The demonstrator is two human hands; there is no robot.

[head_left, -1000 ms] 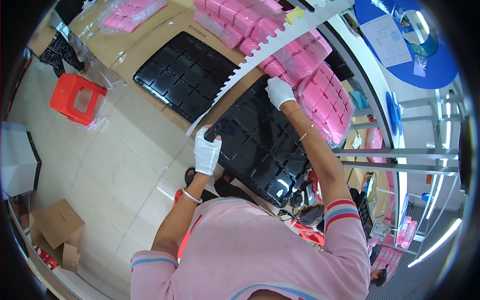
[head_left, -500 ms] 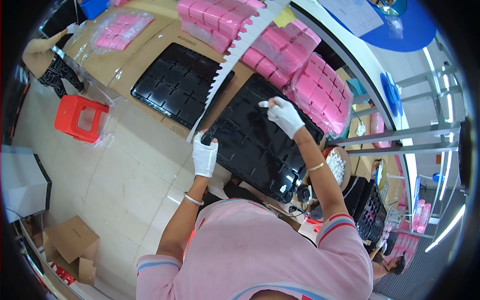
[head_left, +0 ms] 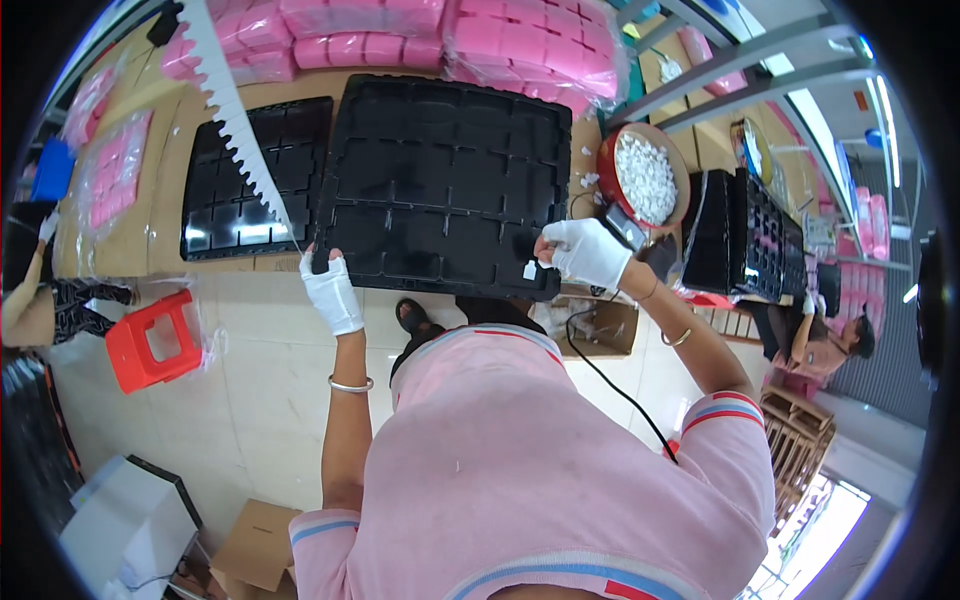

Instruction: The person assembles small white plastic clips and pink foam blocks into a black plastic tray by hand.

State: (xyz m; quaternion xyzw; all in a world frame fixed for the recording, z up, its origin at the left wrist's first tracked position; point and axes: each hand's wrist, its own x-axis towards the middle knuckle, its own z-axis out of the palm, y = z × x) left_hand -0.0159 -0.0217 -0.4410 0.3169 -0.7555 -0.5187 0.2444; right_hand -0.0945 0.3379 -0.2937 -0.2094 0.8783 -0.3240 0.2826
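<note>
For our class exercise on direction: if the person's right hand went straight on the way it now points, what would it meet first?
The right hand would most likely meet the large black tray first, near the tray's lower right corner; they may be touching, but depth is unclear.

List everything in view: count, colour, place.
Large tray: one, black, between both hands
Flat tray: one, black, left
Slotted tray: at least one, black, far right
Toothed strip: one, white, before flat tray
Wrapped packs: several, pink, back and left
Bowl: one, red, right
Pieces: many, white, in bowl
Stool: one, red, floor, left
Open carton: one, brown, lower left
Co-workers: two, mixed clothing, both edges
Left hand: one, white-gloved, large tray's left corner
Right hand: one, white-gloved, large tray's right side
</note>
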